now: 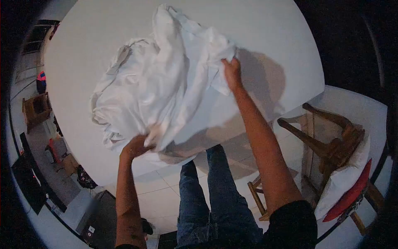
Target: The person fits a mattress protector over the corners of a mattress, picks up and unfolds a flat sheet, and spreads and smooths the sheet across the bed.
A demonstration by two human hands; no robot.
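- Head cam: wht cloth [143, 79] lay bunched on table [273, 29], reaching near edge.
- L hand [136, 147] fingers gripped cloth by near edge; R hand [233, 74] fingers pinched its R side.
- Step: prob. two-handed arranging; next move likely needed both grips firm.

white fabric [145, 81] | crumpled, heavily creased | bunched in loose folds | atop white table [95, 25]

Cloth [145, 83] on table [265, 25]; chair [338, 145] right of table.
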